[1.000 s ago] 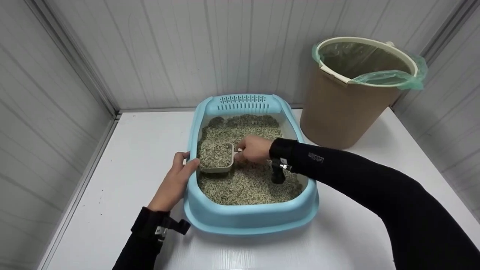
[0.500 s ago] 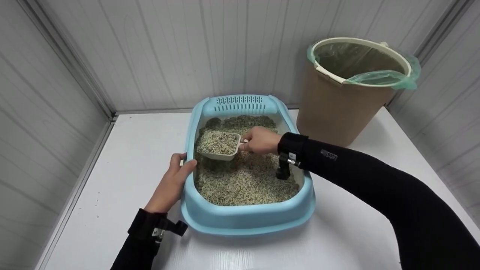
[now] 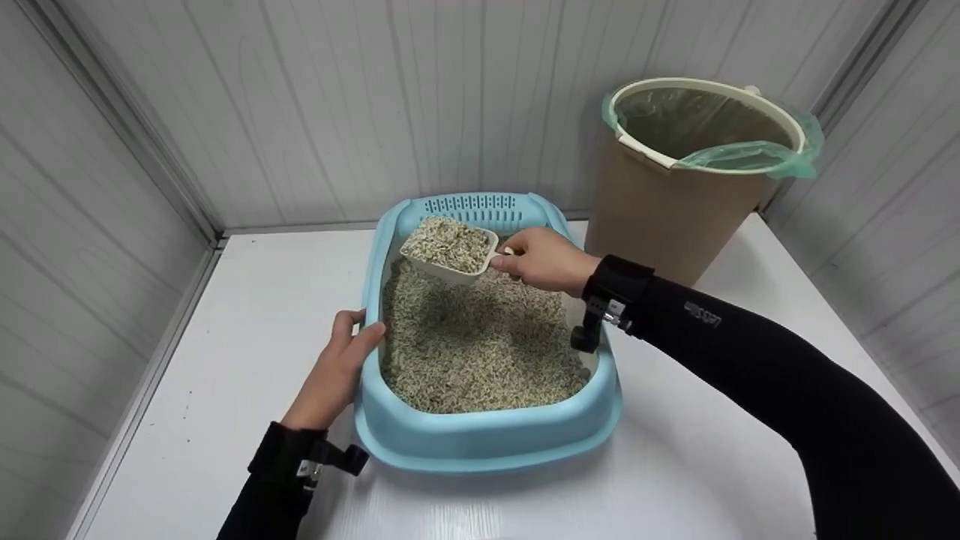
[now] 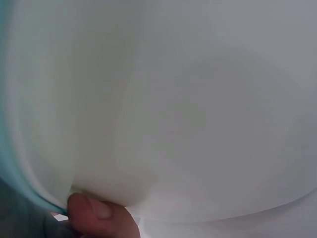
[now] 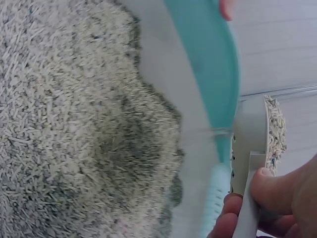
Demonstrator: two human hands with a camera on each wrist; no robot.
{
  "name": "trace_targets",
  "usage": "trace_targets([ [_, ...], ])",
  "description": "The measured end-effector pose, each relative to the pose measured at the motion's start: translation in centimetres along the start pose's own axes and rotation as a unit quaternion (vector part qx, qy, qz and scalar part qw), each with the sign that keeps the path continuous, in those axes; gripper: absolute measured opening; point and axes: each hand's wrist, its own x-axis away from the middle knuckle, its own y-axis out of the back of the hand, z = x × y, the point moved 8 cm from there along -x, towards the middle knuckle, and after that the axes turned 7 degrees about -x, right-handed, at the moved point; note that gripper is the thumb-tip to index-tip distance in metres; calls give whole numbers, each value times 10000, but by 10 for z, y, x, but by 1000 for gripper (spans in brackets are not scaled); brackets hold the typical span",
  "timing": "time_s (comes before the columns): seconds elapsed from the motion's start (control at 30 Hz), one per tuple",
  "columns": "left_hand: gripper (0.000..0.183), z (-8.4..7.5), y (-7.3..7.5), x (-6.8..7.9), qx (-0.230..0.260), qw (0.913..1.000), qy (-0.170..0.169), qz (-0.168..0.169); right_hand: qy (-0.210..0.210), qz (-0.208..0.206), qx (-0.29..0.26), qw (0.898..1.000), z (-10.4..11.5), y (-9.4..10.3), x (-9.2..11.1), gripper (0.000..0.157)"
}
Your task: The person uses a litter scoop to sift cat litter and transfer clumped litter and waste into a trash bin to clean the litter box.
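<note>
My right hand point(image 3: 553, 259) grips the handle of a pale litter scoop point(image 3: 450, 273), heaped with pellet cat litter point(image 3: 448, 241). The scoop is held above the far half of a blue litter box point(image 3: 487, 442), apart from the litter bed point(image 3: 480, 367) below. In the right wrist view, the thumb point(image 5: 270, 184) presses on the scoop handle point(image 5: 246, 213) and fingers curl under it. My left hand point(image 3: 334, 375) holds the box's left rim, thumb over the top edge. The left wrist view shows one fingertip point(image 4: 101, 218) at the rim's edge; the other fingers are mostly hidden.
A brown trash bin point(image 3: 667, 210) with a cream rim and green liner bag point(image 3: 742, 155) stands right of the box, near the back wall. Grey panel walls point(image 3: 322, 112) enclose the white table point(image 3: 262, 300) at the back and sides.
My right hand has lifted the loaded scoop out of the litter, up and toward the back of the box. My left hand keeps its hold on the rim.
</note>
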Motion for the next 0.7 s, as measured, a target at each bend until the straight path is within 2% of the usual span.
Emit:
trace_targets([
  [0.1,60,0,0,0,65,10000,2,28,52,-135,16,9999,3,8,6,34],
  [0.27,60,0,3,1,77,10000,7,17,163,-334,339,9987,6,18,11,32],
  [0.47,61,4,6,1,-15,10000,8,-10,261,-517,701,9959,6,23,12,33],
  [0.7,70,7,7,-2,-95,9999,8,-93,386,-534,804,9946,4,25,14,34],
])
